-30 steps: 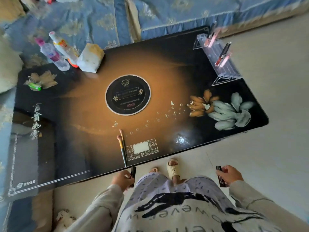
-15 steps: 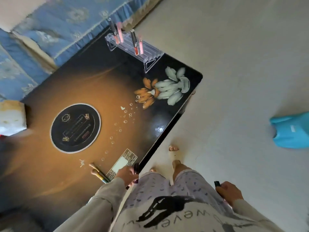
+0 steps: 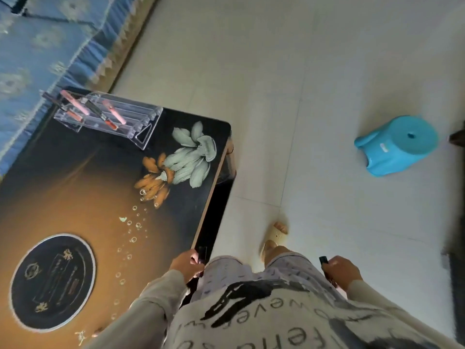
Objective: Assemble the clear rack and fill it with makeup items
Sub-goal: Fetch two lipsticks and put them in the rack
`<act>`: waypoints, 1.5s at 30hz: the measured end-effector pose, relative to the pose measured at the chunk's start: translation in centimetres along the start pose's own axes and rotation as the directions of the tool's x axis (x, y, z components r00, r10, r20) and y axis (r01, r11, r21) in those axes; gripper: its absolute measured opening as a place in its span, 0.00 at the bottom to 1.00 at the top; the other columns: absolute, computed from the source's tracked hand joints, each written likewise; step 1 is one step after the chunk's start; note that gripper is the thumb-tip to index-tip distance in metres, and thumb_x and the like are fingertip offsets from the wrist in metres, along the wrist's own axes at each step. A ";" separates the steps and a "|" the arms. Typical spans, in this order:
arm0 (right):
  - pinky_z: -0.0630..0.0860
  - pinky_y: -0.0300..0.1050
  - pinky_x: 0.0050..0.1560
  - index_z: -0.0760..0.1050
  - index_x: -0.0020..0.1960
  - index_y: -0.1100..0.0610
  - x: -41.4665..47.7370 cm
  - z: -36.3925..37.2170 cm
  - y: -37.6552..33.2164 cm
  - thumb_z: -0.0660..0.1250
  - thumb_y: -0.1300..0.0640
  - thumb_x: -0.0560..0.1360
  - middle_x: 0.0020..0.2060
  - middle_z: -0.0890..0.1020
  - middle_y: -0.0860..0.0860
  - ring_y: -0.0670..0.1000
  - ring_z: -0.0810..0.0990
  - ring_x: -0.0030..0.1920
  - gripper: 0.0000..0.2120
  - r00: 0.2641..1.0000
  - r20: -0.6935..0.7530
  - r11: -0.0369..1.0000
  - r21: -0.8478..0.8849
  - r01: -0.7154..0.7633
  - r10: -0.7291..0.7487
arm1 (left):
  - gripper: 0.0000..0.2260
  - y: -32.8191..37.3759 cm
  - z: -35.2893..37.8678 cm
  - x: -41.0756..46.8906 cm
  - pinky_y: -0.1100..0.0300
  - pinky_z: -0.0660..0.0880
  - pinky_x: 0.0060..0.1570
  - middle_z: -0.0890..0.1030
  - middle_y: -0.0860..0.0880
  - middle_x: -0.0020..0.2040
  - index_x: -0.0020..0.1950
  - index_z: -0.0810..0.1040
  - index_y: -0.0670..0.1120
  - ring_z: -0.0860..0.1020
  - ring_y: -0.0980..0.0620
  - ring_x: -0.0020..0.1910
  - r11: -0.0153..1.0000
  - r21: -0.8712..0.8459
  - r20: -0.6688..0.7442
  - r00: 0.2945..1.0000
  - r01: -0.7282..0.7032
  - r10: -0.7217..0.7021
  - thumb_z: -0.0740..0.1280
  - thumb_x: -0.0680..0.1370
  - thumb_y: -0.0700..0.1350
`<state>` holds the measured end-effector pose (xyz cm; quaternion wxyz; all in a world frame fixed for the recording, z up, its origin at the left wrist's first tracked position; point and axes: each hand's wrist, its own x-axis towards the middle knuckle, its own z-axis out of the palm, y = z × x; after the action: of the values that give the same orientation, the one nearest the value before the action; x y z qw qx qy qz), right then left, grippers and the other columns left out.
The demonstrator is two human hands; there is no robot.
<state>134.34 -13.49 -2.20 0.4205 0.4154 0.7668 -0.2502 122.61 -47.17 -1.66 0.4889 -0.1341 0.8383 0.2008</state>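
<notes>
Left hand (image 3: 187,265) at table (image 3: 83,192) near edge, fingers curled round dark tube (image 3: 202,253). Right hand (image 3: 344,270) off table's right side, over floor, fingers clamped on black stick (image 3: 323,260). Clear rack (image 3: 141,119) on table's far corner, just past flower print. Pink and dark lip tubes (image 3: 75,103) sit tilted in its left end. Blue stool (image 3: 397,144) on floor, well right of table. Blue bedspread (image 3: 37,46) beyond table's far edge.

Clear rack (image 3: 147,127) on the counter's (image 3: 75,185) far right corner, lip gloss tubes (image 3: 100,113) in its left end, sofa (image 3: 37,46) behind the counter, stool (image 3: 397,144) on the floor (image 3: 276,96) well right, left hand (image 3: 186,263) with a makeup stick (image 3: 202,253) at the counter's near edge, right hand (image 3: 344,272) with a second makeup stick (image 3: 323,259) over the floor.
</notes>
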 end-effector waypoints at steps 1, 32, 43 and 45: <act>0.60 0.38 0.28 0.61 0.26 0.56 0.6 -1.5 -0.3 0.62 0.59 0.74 0.24 0.69 0.50 0.52 0.71 0.30 0.19 1.000 -0.008 1.000 0.019 0.005 -0.005 | 0.16 1.2 -0.1 0.3 0.57 0.75 0.52 0.79 0.40 0.60 0.62 0.72 0.41 0.78 0.43 0.57 0.999 0.034 0.006 1.000 0.012 -0.012 0.66 0.75 0.40; 0.73 0.57 0.61 0.75 0.55 0.73 18.7 -30.9 -9.4 0.63 0.63 0.75 0.54 0.79 0.68 0.66 0.78 0.56 0.15 0.982 -0.007 0.934 0.310 -0.179 0.191 | 0.11 39.6 -14.9 16.2 0.60 0.69 0.59 0.77 0.42 0.63 0.57 0.74 0.43 0.74 0.45 0.63 0.959 0.263 -0.014 0.994 -0.101 0.109 0.64 0.76 0.43; 0.66 0.40 0.45 0.74 0.46 0.64 26.5 -42.3 -23.7 0.62 0.59 0.76 0.52 0.80 0.62 0.58 0.77 0.52 0.08 1.000 0.008 1.000 0.016 0.022 -0.022 | 0.15 42.7 -20.7 20.2 0.58 0.75 0.54 0.79 0.41 0.60 0.60 0.73 0.37 0.78 0.44 0.58 0.994 -0.059 -0.102 0.990 0.090 -0.096 0.65 0.75 0.39; 0.73 0.46 0.49 0.74 0.45 0.66 28.4 -45.1 -26.9 0.63 0.60 0.75 0.46 0.78 0.60 0.58 0.76 0.47 0.08 0.996 0.002 0.996 0.013 0.086 -0.086 | 0.15 43.0 -20.6 20.4 0.58 0.74 0.56 0.79 0.42 0.61 0.61 0.73 0.38 0.77 0.45 0.60 0.980 -0.122 -0.099 0.981 0.156 -0.169 0.64 0.75 0.40</act>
<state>83.25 17.41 -2.06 0.4076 0.3842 0.7820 -0.2734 78.79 -19.45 -1.57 0.4489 -0.2404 0.8372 0.1997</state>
